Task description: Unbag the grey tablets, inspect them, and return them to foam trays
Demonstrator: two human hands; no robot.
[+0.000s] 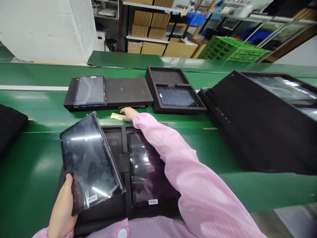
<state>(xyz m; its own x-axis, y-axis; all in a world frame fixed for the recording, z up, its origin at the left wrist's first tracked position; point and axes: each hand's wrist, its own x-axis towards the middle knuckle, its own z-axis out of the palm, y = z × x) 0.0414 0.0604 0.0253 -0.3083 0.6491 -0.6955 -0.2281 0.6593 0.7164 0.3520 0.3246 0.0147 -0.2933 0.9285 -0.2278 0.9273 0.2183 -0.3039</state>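
Note:
My left hand (61,205) grips the lower left edge of a glossy tablet screen (89,162) wrapped in clear film, with a small white label near its bottom. It is held tilted above a black foam tray (125,158). In the tray's right compartment lies another dark screen (145,172) with a white label, partly behind my right sleeve. My right hand (130,114) reaches beyond the tray's far edge, fingers curled on a small yellow sticker sheet (117,116) with rows of small marks. Part of the sheet is under the hand.
Behind, a screen (90,91) rests on a closed black foam block (126,91). Beside it, a foam tray (151,82) holds another screen (177,97). Stacked black trays (260,125) stand right. A black piece (11,127) lies left on the green bench (29,172).

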